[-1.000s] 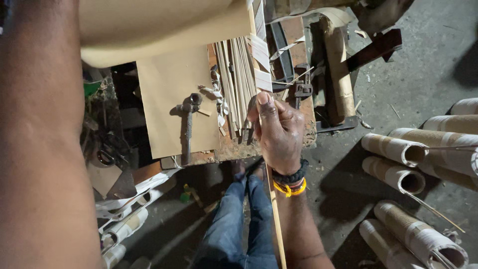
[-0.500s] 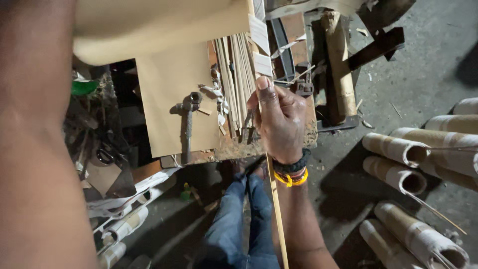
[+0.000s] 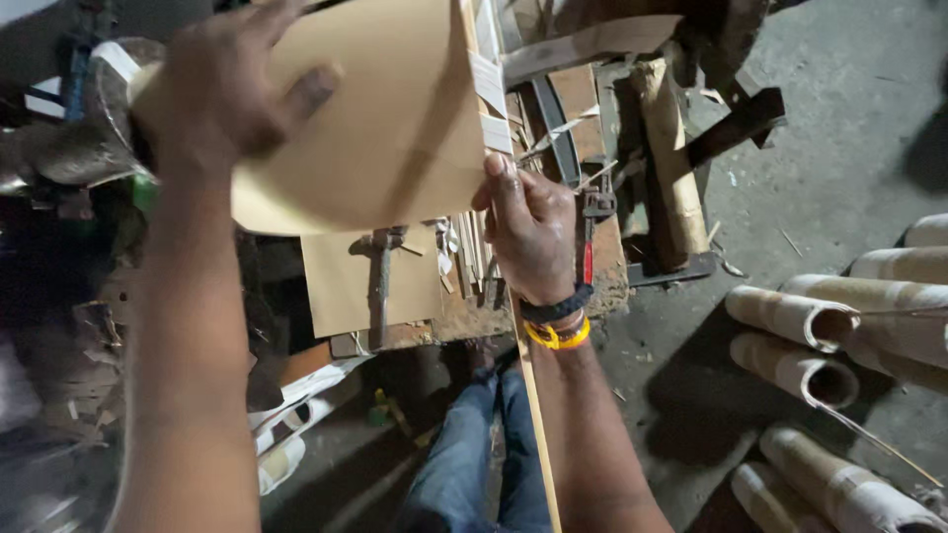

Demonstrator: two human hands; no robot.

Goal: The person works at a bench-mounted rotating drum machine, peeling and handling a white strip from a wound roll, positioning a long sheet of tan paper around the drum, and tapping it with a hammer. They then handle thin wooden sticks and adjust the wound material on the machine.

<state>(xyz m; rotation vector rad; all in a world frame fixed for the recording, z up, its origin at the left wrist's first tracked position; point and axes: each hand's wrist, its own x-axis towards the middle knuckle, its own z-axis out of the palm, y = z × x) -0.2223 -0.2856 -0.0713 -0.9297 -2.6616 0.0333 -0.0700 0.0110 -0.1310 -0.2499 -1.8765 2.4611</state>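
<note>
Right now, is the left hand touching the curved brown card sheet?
Touching. The head view shows the left hand spread on the curved card sheet, thumb pressed flat against it.

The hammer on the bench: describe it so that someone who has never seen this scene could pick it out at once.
Start at the big curved cardboard sheet under the left hand. Just below lies a flat cardboard piece; the hammer lies on it, the only metal-headed tool there, left of the thin wooden strips.

Dim workshop light, motion-blurred near left, dark shadows

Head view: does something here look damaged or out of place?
The tube on the floor at right has a torn rim: a thin strip has peeled off its open end and trails over the floor. The other tubes' ends look whole.
</note>
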